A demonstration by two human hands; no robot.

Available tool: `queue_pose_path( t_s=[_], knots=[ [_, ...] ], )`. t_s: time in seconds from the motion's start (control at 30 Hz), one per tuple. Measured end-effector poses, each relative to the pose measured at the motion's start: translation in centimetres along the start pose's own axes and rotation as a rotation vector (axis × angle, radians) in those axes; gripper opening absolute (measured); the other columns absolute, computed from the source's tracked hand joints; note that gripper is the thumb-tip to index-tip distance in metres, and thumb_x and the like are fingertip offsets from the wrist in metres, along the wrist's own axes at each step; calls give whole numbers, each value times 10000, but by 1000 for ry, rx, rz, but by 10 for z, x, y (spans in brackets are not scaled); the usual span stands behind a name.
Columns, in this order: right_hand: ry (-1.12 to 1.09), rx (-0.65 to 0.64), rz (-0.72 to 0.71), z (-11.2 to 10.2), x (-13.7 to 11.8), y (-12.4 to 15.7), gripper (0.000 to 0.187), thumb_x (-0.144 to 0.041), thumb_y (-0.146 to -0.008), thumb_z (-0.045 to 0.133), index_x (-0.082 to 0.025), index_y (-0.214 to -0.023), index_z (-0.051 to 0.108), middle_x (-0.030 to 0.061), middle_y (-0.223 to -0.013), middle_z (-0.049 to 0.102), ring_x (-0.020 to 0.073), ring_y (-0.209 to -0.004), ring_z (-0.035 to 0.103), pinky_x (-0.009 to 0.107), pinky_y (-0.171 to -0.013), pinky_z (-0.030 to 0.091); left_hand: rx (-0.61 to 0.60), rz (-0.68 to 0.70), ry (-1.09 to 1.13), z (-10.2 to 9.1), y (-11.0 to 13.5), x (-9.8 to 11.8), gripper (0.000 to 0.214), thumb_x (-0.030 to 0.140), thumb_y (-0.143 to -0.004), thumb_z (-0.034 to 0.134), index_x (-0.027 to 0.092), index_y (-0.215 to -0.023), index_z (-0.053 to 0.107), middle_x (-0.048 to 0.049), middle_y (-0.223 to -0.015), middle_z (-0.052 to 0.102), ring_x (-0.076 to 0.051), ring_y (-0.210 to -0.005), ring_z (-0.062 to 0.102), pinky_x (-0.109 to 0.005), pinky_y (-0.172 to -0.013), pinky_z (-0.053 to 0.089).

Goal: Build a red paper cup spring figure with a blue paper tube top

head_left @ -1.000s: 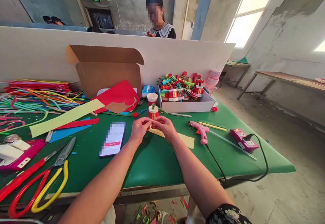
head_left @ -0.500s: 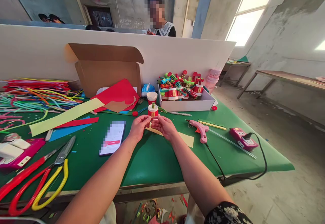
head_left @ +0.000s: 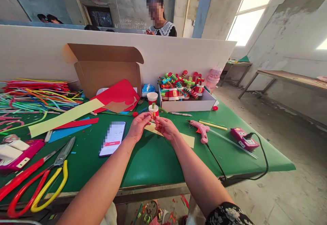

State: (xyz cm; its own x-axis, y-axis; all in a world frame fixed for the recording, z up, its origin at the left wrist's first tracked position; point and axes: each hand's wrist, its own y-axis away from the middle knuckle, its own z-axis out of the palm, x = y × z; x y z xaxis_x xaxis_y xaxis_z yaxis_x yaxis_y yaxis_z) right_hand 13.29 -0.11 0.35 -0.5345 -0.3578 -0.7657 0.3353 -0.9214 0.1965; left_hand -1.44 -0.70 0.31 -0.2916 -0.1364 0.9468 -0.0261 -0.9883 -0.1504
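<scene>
My left hand [head_left: 138, 127] and my right hand [head_left: 165, 127] meet over the green table [head_left: 153, 160], fingers pinched together close to a small red-and-white paper cup craft [head_left: 153, 111] with a green coil on top. What the fingertips pinch is too small to make out. A yellow paper strip [head_left: 185, 139] lies under my right hand. A second paper cup [head_left: 152, 98] stands just behind the craft.
A phone [head_left: 113, 138] lies left of my hands. A pink glue gun [head_left: 201, 130] and its cord lie to the right, beside a pink device [head_left: 244, 139]. A white box of finished crafts [head_left: 186, 97], a cardboard box [head_left: 108, 70], scissors [head_left: 43, 180], pipe cleaners [head_left: 33, 95]. A person stands behind the partition.
Both hands have moved slightly forward towards the cup craft, still pinched together. The view has shifted a little.
</scene>
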Motion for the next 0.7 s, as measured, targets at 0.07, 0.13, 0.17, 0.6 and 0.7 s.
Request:
queue_pose_path(
  t_s=[0.07,0.13,0.17,0.6,0.7],
  knots=[
    [-4,40,-25,0,0,-1,344,-353,-557,892,-139,-721,678,-35,-632,638,28,-477,506,190,-564,497,13,119,-157,0,0,2,366,364,-658,784,195,-973,701,-36,-915,677,-140,-798,591,-250,-716,467],
    [15,56,-37,0,0,-2,374,-371,-519,901,-139,-715,682,-41,-620,622,25,-471,481,197,-568,487,11,224,-338,0,1,4,348,339,-664,776,207,-977,700,-33,-915,673,-148,-801,589,-262,-730,473],
    [30,58,-41,0,1,-2,383,-378,-509,901,-140,-716,685,-47,-603,607,25,-468,468,202,-571,482,10,268,-421,1,2,4,316,336,-681,762,211,-964,702,-35,-914,672,-152,-795,589,-266,-727,475],
    [108,25,1,2,-3,2,420,-521,-650,807,-125,-733,698,33,-699,681,77,-556,577,231,-616,531,27,459,-662,-1,3,1,128,261,-773,646,203,-858,723,-35,-822,657,-149,-720,595,-260,-690,486],
    [127,9,-24,0,-3,2,386,-448,-607,855,-122,-764,720,18,-700,687,60,-537,565,224,-641,534,10,472,-683,-1,3,2,131,265,-775,645,210,-860,728,-41,-829,660,-158,-740,599,-264,-690,493]
  ],
)
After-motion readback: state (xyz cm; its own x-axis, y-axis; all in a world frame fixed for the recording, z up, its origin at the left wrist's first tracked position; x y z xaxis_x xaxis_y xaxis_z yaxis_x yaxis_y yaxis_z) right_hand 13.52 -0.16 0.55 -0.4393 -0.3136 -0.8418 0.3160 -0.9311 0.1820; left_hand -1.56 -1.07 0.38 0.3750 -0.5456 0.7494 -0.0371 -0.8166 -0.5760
